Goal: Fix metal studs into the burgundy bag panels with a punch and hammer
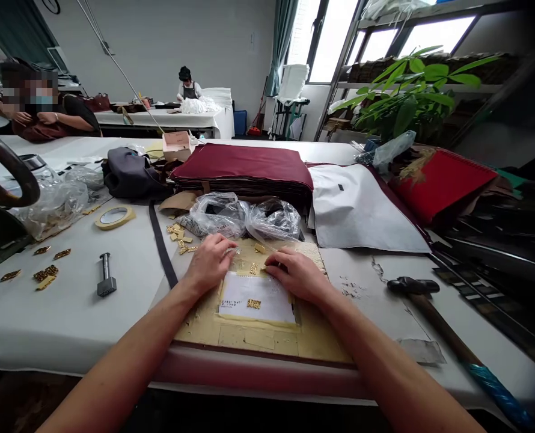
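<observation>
My left hand [210,263] is closed at the far part of a worn tan board [199,337], with a small shiny bit at its fingertips that is too small to name. Opposite it, my right hand [298,272] has its thumb and fingers drawn together; what they hold, if anything, is hidden. Between the two hands lies a small gold metal plate [253,268]. Another gold piece [259,248] rests farther back. A white printed paper [235,291] is taped to the board, and a gold letter plate [253,304] sits on it.
Clear plastic bags [220,213] and a stack of burgundy sheets [249,162] stand behind the board. A hammer [423,300] lies right. To the left are a metal block tool [106,278], a tape roll [114,217] and gold plates [45,275]. Other people sit farther back.
</observation>
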`<state>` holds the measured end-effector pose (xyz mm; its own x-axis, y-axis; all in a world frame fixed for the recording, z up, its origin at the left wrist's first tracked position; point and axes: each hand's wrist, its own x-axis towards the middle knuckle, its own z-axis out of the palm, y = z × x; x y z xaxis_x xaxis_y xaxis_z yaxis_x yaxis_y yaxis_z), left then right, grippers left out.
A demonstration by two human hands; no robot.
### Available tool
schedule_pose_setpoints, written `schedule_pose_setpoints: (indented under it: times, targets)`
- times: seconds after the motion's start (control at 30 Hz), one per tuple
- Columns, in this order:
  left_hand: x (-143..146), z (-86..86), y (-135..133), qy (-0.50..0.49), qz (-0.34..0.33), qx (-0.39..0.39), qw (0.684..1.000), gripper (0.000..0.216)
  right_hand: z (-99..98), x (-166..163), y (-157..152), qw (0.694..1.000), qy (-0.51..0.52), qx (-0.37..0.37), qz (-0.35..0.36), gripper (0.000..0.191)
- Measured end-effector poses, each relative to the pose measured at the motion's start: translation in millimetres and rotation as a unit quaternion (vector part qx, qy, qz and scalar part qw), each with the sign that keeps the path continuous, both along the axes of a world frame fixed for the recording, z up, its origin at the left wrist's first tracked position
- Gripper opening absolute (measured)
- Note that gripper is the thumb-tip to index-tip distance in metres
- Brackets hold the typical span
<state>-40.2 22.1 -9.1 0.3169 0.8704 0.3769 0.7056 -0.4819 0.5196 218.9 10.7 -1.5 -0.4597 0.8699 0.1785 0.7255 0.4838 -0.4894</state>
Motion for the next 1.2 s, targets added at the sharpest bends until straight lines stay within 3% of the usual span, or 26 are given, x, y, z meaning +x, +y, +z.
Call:
schedule_pose_setpoints:
  times: [0.1,0.2,0.3,0.4,0.57,0.77,1.0,1.2]
  targets:
    - [12,4.5,-8,0.014,-0.103,-0.011,0.995,0.02,-1.5,1,-1,1.0,0.027,0.009,-0.005,0.018]
    - [19,5.6,-16,0.048,-0.146,-0.015,0.988,0.018,-1.3,2,-5,0.995,0.101,-0.02,-0.014,0.02]
    - [20,4.7,-19,0.075,-0.149,-0.024,0.986,0.013,0.2,2,-11,0.986,0.148,-0.064,-0.035,0.021]
    - [19,3.9,-19,0.082,-0.147,-0.034,0.985,0.011,3.0,2,-16,0.99,0.108,-0.081,-0.036,0.022]
    - [18,1.4,-17,0.062,-0.117,-0.036,0.99,0.025,7.4,14,-16,0.997,0.053,-0.054,0.003,0.025]
    - [10,6.9,-17,0.014,-0.104,-0.046,0.993,0.021,4.9,21,-14,0.999,0.006,-0.029,0.033,0.031]
    - [1,14.5,-65,-0.024,-0.102,-0.124,0.987,0.018,0.9,6,-21,1.0,-0.013,-0.002,0.014,0.019]
    - [7,6.4,-86,0.039,-0.103,-0.071,0.991,0.018,-1.1,0,-26,0.999,-0.017,0.012,0.039,0.023]
